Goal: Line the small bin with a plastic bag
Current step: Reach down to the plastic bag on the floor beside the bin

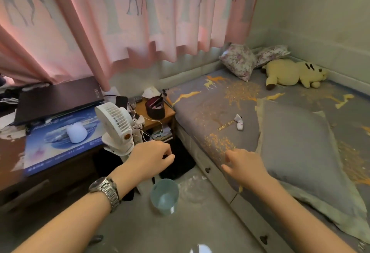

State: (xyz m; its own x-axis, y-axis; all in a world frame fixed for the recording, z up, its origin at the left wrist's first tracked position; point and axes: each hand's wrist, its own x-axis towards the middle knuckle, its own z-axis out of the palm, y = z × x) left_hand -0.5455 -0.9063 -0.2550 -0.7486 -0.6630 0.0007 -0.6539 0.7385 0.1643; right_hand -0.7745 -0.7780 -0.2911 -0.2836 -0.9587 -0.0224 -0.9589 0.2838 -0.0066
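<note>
Head view: bedroom, pink deer-print curtain (124, 22) behind, bed (230, 112) on right, cluttered table (60, 152) on left with clip fan (116, 128), grey floor (156, 230) between. Small bin (164, 196), pale blue-green, upright on floor, mouth up, unlined, just below and between both hands. Clear plastic bag (192, 188) crumpled on floor, touching or just beside bin on bed side; edges hard to trace. Left hand (150, 158), watch on wrist, above bin, grip loosely curled, nothing visibly held. Right hand (243, 162) over bed edge, fingers spread, grip empty. Judgement: bag light, limp, slippery, clingy; best pinched at open rim. Bin light, stiff, likely tips if bumped; steady by rim.
</note>
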